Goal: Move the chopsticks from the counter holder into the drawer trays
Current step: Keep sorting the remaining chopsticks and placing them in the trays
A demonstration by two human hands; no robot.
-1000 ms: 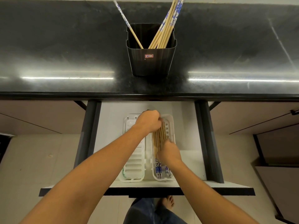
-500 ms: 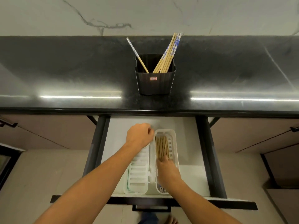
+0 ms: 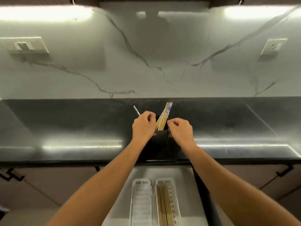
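Both my hands are at the black holder [image 3: 160, 139]: left hand [image 3: 143, 127] curled around a lone chopstick [image 3: 136, 110], right hand [image 3: 180, 130] pinched narrow beside the leaning bundle [image 3: 163, 117]. Tugging the bundle sideways could tip the holder.

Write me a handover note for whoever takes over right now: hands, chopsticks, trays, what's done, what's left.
Left hand: at the holder's left rim, curled around a single chopstick that leans left.
Right hand: at the right rim, curled; its grip is unclear.
Bundle: stands in the holder, leaning right, untouched.
Drawer: open. Right tray holds a row of chopsticks; left tray looks empty.
Done: one batch laid down.
Left: single chopstick and bundle go into the trays.
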